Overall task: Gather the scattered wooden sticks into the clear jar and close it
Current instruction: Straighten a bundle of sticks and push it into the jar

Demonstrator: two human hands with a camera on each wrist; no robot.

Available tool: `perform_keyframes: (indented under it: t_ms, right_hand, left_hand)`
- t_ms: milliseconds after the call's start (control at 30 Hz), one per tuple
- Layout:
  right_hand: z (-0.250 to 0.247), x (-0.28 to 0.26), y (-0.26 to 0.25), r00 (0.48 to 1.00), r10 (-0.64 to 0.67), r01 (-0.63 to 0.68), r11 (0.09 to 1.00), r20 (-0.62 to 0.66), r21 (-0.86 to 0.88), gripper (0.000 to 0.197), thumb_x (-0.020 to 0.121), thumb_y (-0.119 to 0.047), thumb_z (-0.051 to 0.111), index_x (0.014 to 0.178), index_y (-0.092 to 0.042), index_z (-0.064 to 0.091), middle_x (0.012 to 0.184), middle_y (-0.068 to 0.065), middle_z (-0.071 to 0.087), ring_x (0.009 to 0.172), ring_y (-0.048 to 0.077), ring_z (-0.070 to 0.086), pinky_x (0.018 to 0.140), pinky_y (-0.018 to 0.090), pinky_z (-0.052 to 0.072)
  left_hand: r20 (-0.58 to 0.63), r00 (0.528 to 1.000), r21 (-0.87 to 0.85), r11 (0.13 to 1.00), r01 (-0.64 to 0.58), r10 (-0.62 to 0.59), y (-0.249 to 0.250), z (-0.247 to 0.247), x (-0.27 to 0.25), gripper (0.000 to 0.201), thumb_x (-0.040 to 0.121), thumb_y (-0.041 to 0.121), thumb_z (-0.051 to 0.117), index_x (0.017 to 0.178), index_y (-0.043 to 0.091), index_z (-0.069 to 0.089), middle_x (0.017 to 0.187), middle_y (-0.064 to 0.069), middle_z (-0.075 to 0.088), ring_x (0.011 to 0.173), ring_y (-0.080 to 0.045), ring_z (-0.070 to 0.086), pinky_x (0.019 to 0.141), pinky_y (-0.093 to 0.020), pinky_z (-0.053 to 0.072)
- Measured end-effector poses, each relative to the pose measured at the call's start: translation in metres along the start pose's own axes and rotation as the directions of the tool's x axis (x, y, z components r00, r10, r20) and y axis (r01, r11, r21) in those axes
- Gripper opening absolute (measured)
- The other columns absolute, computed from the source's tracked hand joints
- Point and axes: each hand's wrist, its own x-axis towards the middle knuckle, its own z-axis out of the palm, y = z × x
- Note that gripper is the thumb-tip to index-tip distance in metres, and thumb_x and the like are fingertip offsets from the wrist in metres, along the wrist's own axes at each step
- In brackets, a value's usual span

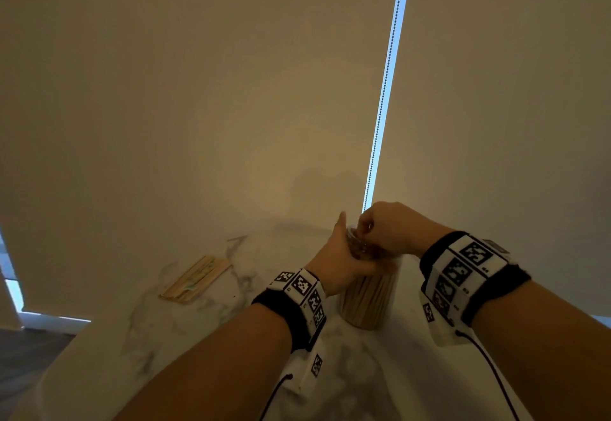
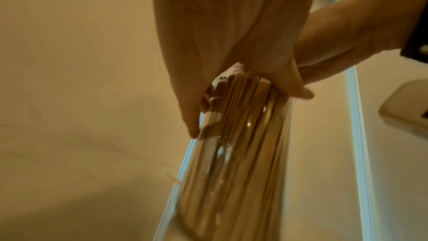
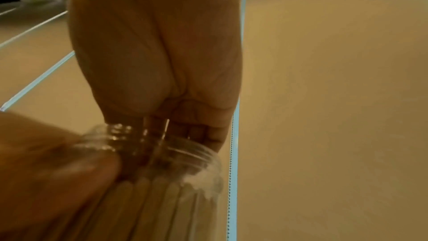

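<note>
Upright on the marble table [image 1: 413, 338], a clear jar [image 1: 367, 301] packed with wooden sticks [image 1: 363, 295]; left hand [image 1: 337, 265] wrapped around its upper part, thumb and fingers curled on the glass; right hand [image 1: 393, 232] bent down over the threaded mouth, fingers curled there, seemingly pinching something, though blur hides what; more loose sticks [image 1: 195, 276] lying well apart to the left.

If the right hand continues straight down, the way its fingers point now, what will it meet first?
Probably the packed tops of the pale wooden sticks standing inside the clear threaded jar. The right hand has its fingers curled at the open mouth. How deep they reach is unclear.
</note>
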Motion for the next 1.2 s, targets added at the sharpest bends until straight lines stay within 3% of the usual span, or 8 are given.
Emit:
perform_keyframes:
  t_ms: [133, 267, 367, 467, 733, 833, 1000, 1200]
  right_hand:
    - [-0.005, -0.012, 0.002, 0.971, -0.030, 0.050, 0.996, -0.235, 0.079, 0.020, 0.095, -0.034, 0.058, 0.082, -0.021, 0.067, 0.085, 0.000, 0.069, 0.080, 0.019, 0.060, 0.066, 0.026, 0.038]
    - [-0.003, -0.038, -0.020, 0.860, -0.127, 0.206, 0.973, -0.494, 0.108, 0.030, 0.097, -0.037, 0.053, 0.073, -0.020, 0.057, 0.069, -0.002, 0.059, 0.068, 0.020, 0.055, 0.062, 0.031, 0.039]
    - [0.010, -0.052, -0.043, 0.885, -0.186, 0.270, 0.952, -0.426, 0.144, 0.030, 0.097, -0.042, 0.052, 0.075, -0.023, 0.056, 0.066, -0.006, 0.056, 0.066, 0.013, 0.054, 0.064, 0.032, 0.046]
    - [0.030, -0.057, -0.062, 0.926, -0.242, 0.308, 0.928, -0.289, 0.209, 0.030, 0.096, -0.045, 0.053, 0.076, -0.024, 0.059, 0.063, -0.007, 0.056, 0.061, 0.007, 0.053, 0.063, 0.029, 0.045]
    - [0.063, -0.057, -0.081, 0.954, -0.299, 0.282, 0.912, 0.011, 0.299, 0.023, 0.096, -0.048, 0.053, 0.093, -0.030, 0.066, 0.088, -0.011, 0.064, 0.085, 0.010, 0.061, 0.078, 0.029, 0.051]
    - [0.073, -0.057, -0.084, 0.955, -0.289, 0.255, 0.914, 0.065, 0.315, 0.025, 0.096, -0.045, 0.056, 0.115, -0.030, 0.062, 0.108, -0.008, 0.061, 0.094, 0.011, 0.061, 0.084, 0.027, 0.049]
    - [0.085, -0.054, -0.083, 0.963, -0.270, 0.259, 0.911, -0.010, 0.319, 0.070, 0.093, -0.026, 0.062, 0.152, -0.036, 0.026, 0.148, -0.005, 0.033, 0.113, 0.020, 0.058, 0.095, 0.029, 0.046]
    - [0.073, -0.056, -0.079, 0.981, -0.195, 0.189, 0.959, 0.005, 0.212, 0.031, 0.092, -0.031, 0.059, 0.123, -0.031, 0.059, 0.110, -0.002, 0.064, 0.099, 0.019, 0.061, 0.084, 0.034, 0.051]
  left_hand:
    - [-0.116, 0.984, 0.198, 0.967, 0.158, -0.137, -0.006, -0.042, -0.018, 0.105, 0.085, 0.071, 0.057, 0.160, 0.019, 0.005, 0.148, -0.001, 0.048, 0.131, -0.016, 0.049, 0.108, -0.033, 0.039]
    - [-0.437, 0.873, 0.422, 0.808, 0.412, -0.217, -0.039, -0.130, -0.025, 0.061, 0.097, 0.056, 0.052, 0.115, 0.000, 0.069, 0.117, -0.012, 0.069, 0.107, -0.030, 0.064, 0.090, -0.033, 0.048]
    - [-0.538, 0.769, 0.465, 0.639, 0.613, -0.345, -0.067, -0.185, -0.038, 0.048, 0.090, 0.045, 0.066, 0.096, -0.003, 0.070, 0.088, -0.013, 0.067, 0.086, -0.030, 0.066, 0.068, -0.029, 0.046]
    - [-0.494, 0.708, 0.568, 0.428, 0.702, -0.505, -0.075, -0.197, -0.053, 0.047, 0.083, 0.040, 0.078, 0.107, 0.001, 0.068, 0.102, -0.012, 0.065, 0.102, -0.029, 0.065, 0.074, -0.029, 0.049]
    - [-0.392, 0.806, 0.838, 0.191, 0.512, -0.444, -0.059, -0.167, -0.070, 0.015, 0.095, 0.024, 0.060, 0.102, 0.010, 0.061, 0.084, -0.003, 0.055, 0.079, -0.021, 0.055, 0.065, -0.028, 0.043]
    - [-0.324, 0.857, 0.851, 0.271, 0.449, -0.401, -0.043, -0.151, -0.081, 0.027, 0.097, 0.030, 0.057, 0.113, 0.008, 0.059, 0.105, -0.009, 0.062, 0.094, -0.027, 0.062, 0.073, -0.029, 0.045]
    - [-0.080, 0.929, 0.622, 0.710, 0.330, -0.361, -0.010, -0.129, -0.094, 0.018, 0.095, 0.033, 0.057, 0.107, 0.022, 0.065, 0.106, -0.002, 0.067, 0.081, -0.017, 0.065, 0.069, -0.030, 0.059]
    - [0.029, 0.957, 0.403, 0.880, 0.254, -0.289, 0.006, -0.116, -0.090, 0.017, 0.094, 0.034, 0.062, 0.103, 0.022, 0.069, 0.094, -0.007, 0.070, 0.070, -0.015, 0.065, 0.058, -0.026, 0.053]
